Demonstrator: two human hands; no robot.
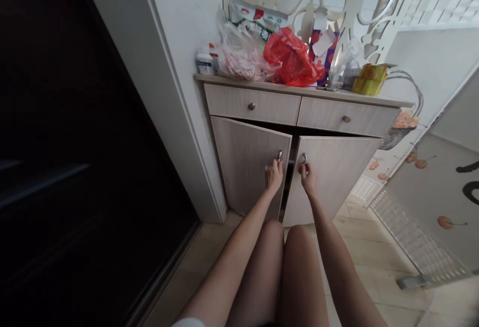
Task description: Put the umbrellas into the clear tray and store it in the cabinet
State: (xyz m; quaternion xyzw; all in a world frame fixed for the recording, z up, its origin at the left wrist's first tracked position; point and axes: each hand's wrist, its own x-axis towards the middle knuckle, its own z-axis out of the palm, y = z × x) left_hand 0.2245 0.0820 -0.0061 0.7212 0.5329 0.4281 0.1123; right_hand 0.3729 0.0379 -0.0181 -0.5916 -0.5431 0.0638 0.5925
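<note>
My left hand (pixel 274 174) grips the metal door handle (pixel 280 155) on the left cabinet door (pixel 250 162). On the right cabinet door (pixel 333 177), my right hand (pixel 308 178) is closed on a matching metal handle (pixel 304 157). Both doors of the pale wood-grain cabinet stand slightly ajar, with a dark gap between them and along their top edges. What lies inside is too dark to make out.
Two drawers with round knobs (pixel 251 106) sit above the doors. On the cabinet top (pixel 258 85) are a red plastic bag (pixel 292 60), a clear bag (pixel 243 55), a white bottle (pixel 205 62) and a yellow package (pixel 370 79). My knees are close to the doors.
</note>
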